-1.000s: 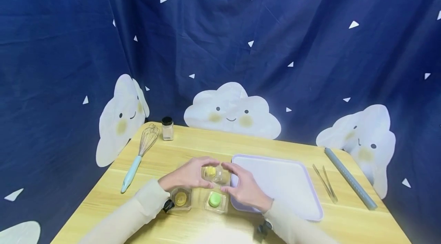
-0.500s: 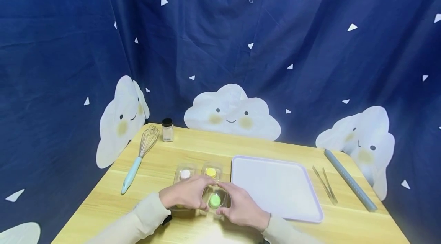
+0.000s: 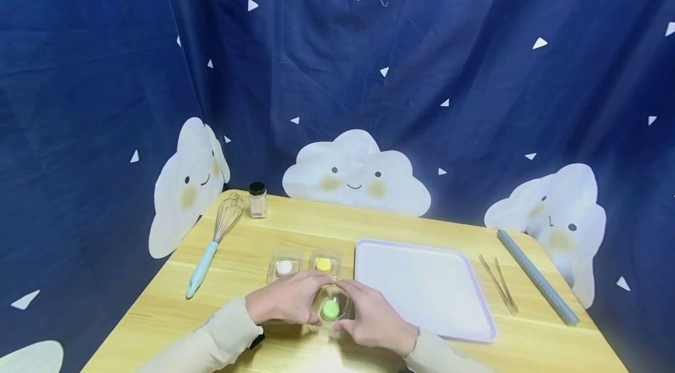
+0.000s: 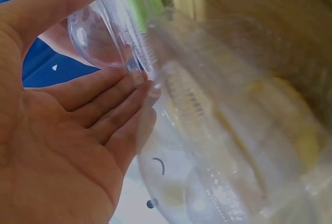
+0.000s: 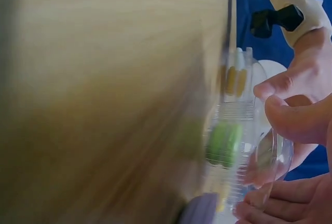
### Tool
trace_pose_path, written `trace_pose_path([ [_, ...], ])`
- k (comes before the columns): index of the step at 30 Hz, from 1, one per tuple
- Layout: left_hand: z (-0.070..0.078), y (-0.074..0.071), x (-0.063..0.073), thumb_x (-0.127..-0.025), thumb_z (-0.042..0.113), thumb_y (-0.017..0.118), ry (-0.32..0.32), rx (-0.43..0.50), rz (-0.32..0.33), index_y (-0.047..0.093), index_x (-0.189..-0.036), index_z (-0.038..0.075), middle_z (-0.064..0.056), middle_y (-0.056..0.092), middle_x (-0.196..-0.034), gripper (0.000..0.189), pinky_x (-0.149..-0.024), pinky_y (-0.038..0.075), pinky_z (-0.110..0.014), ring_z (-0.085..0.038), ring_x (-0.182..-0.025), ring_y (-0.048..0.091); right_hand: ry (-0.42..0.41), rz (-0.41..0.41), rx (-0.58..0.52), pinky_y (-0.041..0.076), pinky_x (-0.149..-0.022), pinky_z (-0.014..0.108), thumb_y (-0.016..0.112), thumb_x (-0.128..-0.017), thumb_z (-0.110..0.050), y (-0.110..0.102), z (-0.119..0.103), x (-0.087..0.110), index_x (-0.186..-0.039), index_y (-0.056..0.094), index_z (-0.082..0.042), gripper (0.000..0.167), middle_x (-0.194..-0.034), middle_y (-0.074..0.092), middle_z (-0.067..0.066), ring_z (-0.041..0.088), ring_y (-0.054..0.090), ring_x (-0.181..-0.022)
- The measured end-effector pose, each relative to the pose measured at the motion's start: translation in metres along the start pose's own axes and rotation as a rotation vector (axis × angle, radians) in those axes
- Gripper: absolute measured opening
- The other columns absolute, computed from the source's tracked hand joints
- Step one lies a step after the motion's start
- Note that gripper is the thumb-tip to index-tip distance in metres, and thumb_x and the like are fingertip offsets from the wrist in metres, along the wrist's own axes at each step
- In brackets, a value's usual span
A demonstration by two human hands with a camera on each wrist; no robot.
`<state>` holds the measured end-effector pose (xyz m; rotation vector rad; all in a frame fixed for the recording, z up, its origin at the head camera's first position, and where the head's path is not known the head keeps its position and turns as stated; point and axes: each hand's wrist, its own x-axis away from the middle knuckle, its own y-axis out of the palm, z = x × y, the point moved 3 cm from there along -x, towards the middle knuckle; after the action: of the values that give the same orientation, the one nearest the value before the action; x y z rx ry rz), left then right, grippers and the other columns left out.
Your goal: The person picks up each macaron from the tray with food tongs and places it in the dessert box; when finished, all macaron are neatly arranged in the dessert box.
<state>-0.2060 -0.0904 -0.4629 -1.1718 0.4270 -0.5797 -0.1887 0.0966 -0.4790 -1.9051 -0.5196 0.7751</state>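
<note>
Both hands meet around a clear domed plastic lid (image 5: 282, 151) at the near middle of the table. Through it shows a green macaron (image 3: 330, 309) in its clear box. My left hand (image 3: 287, 300) holds the lid's left side, thumb toward me and long, fairly straight fingers at the far rim. My right hand (image 3: 375, 315) holds the right side in a mirrored way. In the left wrist view the lid (image 4: 96, 35) is right against the box around the green macaron (image 4: 142, 1). Another boxed yellowish macaron (image 4: 303, 141) is close to the left hand, hidden behind it in the head view.
Behind the hands, boxed white (image 3: 284, 268) and yellow (image 3: 323, 265) macarons stand side by side. A pale lilac-rimmed tray (image 3: 422, 288) lies right of the hands, then tweezers (image 3: 500, 285) and a grey rod (image 3: 537, 276). At left are a whisk (image 3: 208, 259) and a black-capped jar (image 3: 258, 201).
Both hands brought the lid from beside the yellow macaron toward me, over the green one. During the last half second they have barely moved.
</note>
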Motion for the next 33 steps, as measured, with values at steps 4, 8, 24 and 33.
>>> trace_pose_path([
  [4,0.004,0.001,-0.003,-0.069,0.027,0.090,0.006,0.031,-0.024,0.059,-0.139,0.021,-0.001,0.062,-0.143,0.077,-0.106,0.055,-0.045,-0.022,-0.126,0.062,-0.010,0.006,0.031,0.059,-0.101,0.037,0.086,-0.077,-0.038,-0.002,-0.001,0.003,-0.140,0.054,-0.002,0.079,-0.130,0.068,0.011,0.026,0.069,-0.116],
  [8,0.007,0.005,-0.004,-0.067,0.023,0.091,0.011,0.047,-0.053,0.062,-0.136,0.021,0.002,0.064,-0.138,0.075,-0.101,0.058,-0.039,-0.018,-0.119,0.064,0.003,-0.030,0.046,0.061,-0.097,0.032,0.086,-0.076,-0.039,0.003,-0.001,0.007,-0.136,0.057,0.000,0.077,-0.125,0.070,0.009,0.022,0.070,-0.110],
  [24,-0.002,0.005,-0.003,-0.065,0.036,0.093,-0.041,0.033,0.011,0.065,-0.133,0.014,-0.003,0.070,-0.131,0.077,-0.099,0.060,-0.037,-0.021,-0.115,0.068,0.047,-0.120,0.017,0.054,-0.108,0.039,0.086,-0.077,-0.028,0.005,0.003,-0.012,-0.139,0.055,0.001,0.075,-0.138,0.064,0.016,0.030,0.065,-0.125],
  [33,-0.002,0.007,0.003,-0.064,0.037,0.093,-0.080,0.031,-0.002,0.064,-0.133,0.013,-0.005,0.066,-0.136,0.078,-0.101,0.058,-0.043,-0.027,-0.121,0.064,0.028,-0.113,-0.030,0.055,-0.107,0.039,0.086,-0.077,-0.031,0.008,0.005,-0.010,-0.139,0.055,0.001,0.077,-0.138,0.065,0.015,0.030,0.065,-0.125],
])
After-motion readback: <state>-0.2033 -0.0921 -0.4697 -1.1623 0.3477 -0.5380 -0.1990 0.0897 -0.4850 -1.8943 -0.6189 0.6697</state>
